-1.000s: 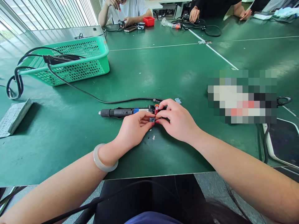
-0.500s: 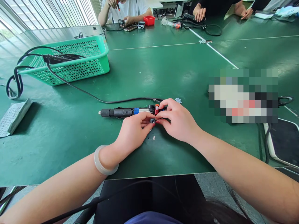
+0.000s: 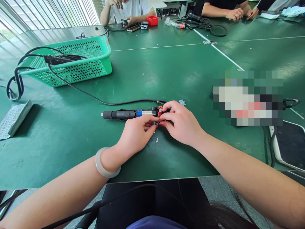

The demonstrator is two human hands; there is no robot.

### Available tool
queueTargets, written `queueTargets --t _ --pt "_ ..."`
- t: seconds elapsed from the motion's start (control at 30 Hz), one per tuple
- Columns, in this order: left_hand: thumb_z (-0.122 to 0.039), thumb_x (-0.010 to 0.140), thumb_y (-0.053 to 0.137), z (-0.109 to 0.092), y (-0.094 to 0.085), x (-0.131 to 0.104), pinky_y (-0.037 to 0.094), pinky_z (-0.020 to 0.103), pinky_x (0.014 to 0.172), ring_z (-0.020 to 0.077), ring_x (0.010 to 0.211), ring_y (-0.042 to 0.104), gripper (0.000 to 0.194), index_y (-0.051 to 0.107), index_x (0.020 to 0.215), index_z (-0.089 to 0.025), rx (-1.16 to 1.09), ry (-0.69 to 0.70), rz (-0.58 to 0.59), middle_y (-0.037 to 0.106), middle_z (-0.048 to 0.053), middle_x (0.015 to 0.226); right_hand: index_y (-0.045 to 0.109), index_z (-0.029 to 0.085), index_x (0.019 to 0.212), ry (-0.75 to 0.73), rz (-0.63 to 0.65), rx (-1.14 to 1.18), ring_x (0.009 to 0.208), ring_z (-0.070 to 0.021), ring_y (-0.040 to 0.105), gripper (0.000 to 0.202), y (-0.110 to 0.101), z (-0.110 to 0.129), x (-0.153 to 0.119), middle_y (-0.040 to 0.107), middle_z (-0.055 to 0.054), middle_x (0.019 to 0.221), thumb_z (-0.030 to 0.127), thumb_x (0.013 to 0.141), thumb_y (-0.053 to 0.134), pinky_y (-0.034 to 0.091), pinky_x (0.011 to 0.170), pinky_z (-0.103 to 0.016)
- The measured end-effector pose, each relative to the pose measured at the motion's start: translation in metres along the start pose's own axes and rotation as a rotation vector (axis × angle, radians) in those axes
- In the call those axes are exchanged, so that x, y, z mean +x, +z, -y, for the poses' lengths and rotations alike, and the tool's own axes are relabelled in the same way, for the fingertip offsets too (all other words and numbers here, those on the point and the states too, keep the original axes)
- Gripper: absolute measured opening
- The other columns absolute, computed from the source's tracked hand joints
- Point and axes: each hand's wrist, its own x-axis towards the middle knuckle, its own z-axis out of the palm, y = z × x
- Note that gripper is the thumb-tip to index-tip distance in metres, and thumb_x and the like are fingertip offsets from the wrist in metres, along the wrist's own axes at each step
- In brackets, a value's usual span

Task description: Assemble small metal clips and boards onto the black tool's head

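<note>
A small dark grey part [image 3: 155, 122] is pinched between the thumb and fingers of my left hand [image 3: 136, 135]. Against its right side are the closed fingertips of my right hand [image 3: 182, 124]; what they grip is too small to make out. Just beyond the fingers lies a black tool-like device [image 3: 122, 114] with a blue ring, a silvery section and a red piece, its right end hidden behind my right hand. A tiny pale piece [image 3: 157, 140] rests on the table below my fingertips, and a small clear-grey piece [image 3: 182, 102] lies beyond my right hand.
A green basket [image 3: 78, 71] with black cables stands at the back left, one cable running towards the device. A wrapped grey block [image 3: 16, 119] lies left. A blurred patch and a phone [image 3: 289, 143] are right. Across the green table [image 3: 71, 152] two people sit near a red box [image 3: 152, 20].
The hand of the person at the back right has moved off the coiled cable, rightwards to their other hand. My own hands have hardly moved.
</note>
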Motion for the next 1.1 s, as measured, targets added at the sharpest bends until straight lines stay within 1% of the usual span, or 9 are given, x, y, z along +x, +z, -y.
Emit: queueTargets --t 0.2,0.43,0.63,0.83,1.1 --pt "-0.017 0.075 0.063 0.004 0.001 0.004 0.057 0.028 0.078 0.0141 0.080 0.069 0.023 0.066 0.098 -0.018 -0.149 -0.131 0.023 0.072 0.003 0.086 0.072 0.020 0.085 0.003 -0.028 0.013 0.082 -0.0169 0.054 0.011 0.001 0.002 0.000 0.057 -0.006 0.103 0.021 0.084 0.061 0.047 0.075 -0.034" --pt "-0.017 0.072 0.067 0.008 -0.001 0.011 0.056 0.031 0.080 0.0144 0.078 0.068 0.025 0.064 0.097 -0.016 -0.323 -0.244 0.092 0.070 0.003 0.083 0.071 0.019 0.084 -0.003 -0.059 -0.001 0.082 -0.0164 0.055 0.012 0.003 0.002 -0.001 0.058 -0.006 0.101 0.022 0.085 0.060 0.049 0.075 -0.033" --pt "-0.012 0.072 0.067 0.006 -0.002 0.015 0.055 0.029 0.076 0.0138 0.073 0.069 0.026 0.063 0.097 -0.015 -0.449 -0.330 0.101 0.069 0.002 0.076 0.070 0.019 0.093 0.019 -0.085 -0.010 0.078 -0.0159 0.055 0.012 0.002 0.003 -0.001 0.058 -0.006 0.102 0.021 0.084 0.062 0.050 0.077 -0.034" --pt "-0.011 0.071 0.068 0.006 -0.003 0.016 0.055 0.027 0.076 0.0130 0.073 0.069 0.025 0.063 0.095 -0.014 -0.510 -0.362 0.128 0.070 0.001 0.073 0.071 0.019 0.091 0.011 -0.093 0.009 0.080 -0.0163 0.056 0.012 0.003 0.003 -0.002 0.059 -0.006 0.101 0.019 0.084 0.061 0.050 0.078 -0.034" --pt "-0.011 0.071 0.069 0.007 -0.001 0.015 0.055 0.027 0.074 0.0133 0.073 0.069 0.022 0.064 0.092 -0.015 -0.456 -0.339 0.150 0.069 0.000 0.072 0.074 0.018 0.085 0.017 -0.112 0.063 0.082 -0.0168 0.058 0.011 0.004 0.004 -0.004 0.060 -0.006 0.096 0.016 0.082 0.063 0.051 0.077 -0.034"
